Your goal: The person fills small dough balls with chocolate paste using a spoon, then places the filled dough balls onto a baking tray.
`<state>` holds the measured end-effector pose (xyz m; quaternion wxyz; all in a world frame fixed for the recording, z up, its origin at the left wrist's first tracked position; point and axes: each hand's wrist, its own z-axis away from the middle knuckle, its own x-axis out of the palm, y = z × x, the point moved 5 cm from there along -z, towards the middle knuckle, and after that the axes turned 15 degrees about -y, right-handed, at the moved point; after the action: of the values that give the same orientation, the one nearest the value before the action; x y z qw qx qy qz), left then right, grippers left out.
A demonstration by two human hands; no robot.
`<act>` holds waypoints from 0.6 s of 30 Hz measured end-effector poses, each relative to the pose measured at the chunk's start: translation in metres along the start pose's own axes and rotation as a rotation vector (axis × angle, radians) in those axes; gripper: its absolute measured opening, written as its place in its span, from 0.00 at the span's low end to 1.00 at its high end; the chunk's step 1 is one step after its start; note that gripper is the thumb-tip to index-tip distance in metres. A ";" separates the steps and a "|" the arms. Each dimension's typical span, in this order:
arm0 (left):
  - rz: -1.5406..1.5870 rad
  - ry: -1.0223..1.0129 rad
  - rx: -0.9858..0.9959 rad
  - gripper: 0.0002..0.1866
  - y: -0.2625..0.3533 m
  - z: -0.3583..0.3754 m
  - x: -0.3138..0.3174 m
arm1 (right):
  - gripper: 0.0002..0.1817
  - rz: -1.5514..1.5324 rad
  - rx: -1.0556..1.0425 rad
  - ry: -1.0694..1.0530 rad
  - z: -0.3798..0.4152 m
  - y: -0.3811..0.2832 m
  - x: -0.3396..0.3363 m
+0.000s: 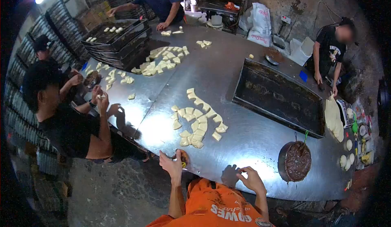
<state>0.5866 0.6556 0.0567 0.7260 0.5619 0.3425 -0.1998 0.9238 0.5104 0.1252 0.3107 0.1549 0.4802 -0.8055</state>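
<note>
1. My left hand (173, 166) is raised at the near edge of the metal table (252, 141), at about 7 o'clock in the view. Its fingers curl around a small piece of dough (183, 158) held against the table rim; the piece is mostly hidden, so I cannot tell its shape.
2. My right hand (251, 179) hovers at about 5 o'clock over the same near edge. Thumb and fingertips are pinched narrow; whether they hold anything I cannot tell.
3. A cluster of cut dough pieces (198, 121) lies on the table at 12 o'clock from my left hand, near but apart from it.
4. A round pan of dark filling (297, 161) stands at 2 o'clock from my right hand, with a green-handled tool (305, 136) standing in it.
5. A long dark baking tray (281, 96) lies beyond the pan, toward 1 o'clock.
6. A second heap of dough pieces (163, 62) lies farther off at 11 o'clock, beside stacked trays (118, 39).
7. Co-workers: a person in black (69, 125) sits at 9 o'clock, a person in blue (161, 1) leans in at 12 o'clock, and a person in a dark shirt (332, 51) stands at 2 o'clock by a slab of dough (334, 119).
</note>
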 end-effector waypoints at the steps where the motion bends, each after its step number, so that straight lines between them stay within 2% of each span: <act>1: 0.000 -0.006 -0.006 0.52 0.006 0.000 -0.005 | 0.15 0.054 0.000 -0.011 -0.003 -0.004 0.000; 4: -0.023 -0.082 -0.040 0.55 0.005 0.001 -0.001 | 0.14 0.035 0.037 0.013 -0.003 0.005 0.007; 7: 0.026 -0.066 0.023 0.56 -0.004 -0.008 -0.002 | 0.12 0.056 0.047 0.047 0.003 0.018 0.014; 9: 0.051 -0.067 -0.044 0.56 -0.011 -0.007 -0.004 | 0.11 0.045 0.070 -0.007 0.008 0.028 0.019; 10: 0.054 -0.015 -0.005 0.53 -0.011 -0.009 -0.009 | 0.11 0.049 0.071 -0.013 0.010 0.030 0.017; 12: 0.101 0.031 0.034 0.51 -0.011 -0.011 -0.020 | 0.12 -0.017 0.216 -0.331 0.020 0.040 0.029; 13: 0.146 0.071 0.076 0.49 -0.008 -0.010 -0.028 | 0.12 -0.018 0.229 -0.354 0.025 0.046 0.029; 15: 0.224 0.088 0.157 0.45 -0.005 -0.009 -0.038 | 0.13 0.157 0.235 -0.559 0.046 0.061 0.038; 16: 0.226 0.089 0.112 0.44 -0.013 -0.006 -0.037 | 0.14 0.177 0.218 -0.620 0.053 0.068 0.038; 17: 0.233 0.106 0.077 0.42 -0.018 -0.003 -0.036 | 0.14 0.028 0.185 -0.527 0.064 0.066 0.033; 18: 0.217 0.106 0.033 0.42 -0.020 0.005 -0.036 | 0.14 0.052 0.193 -0.517 0.075 0.079 0.035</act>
<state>0.5503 0.6417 0.0697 0.7149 0.6174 0.3141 -0.0957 0.9519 0.4056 0.0891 0.4275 -0.0146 0.3019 -0.8520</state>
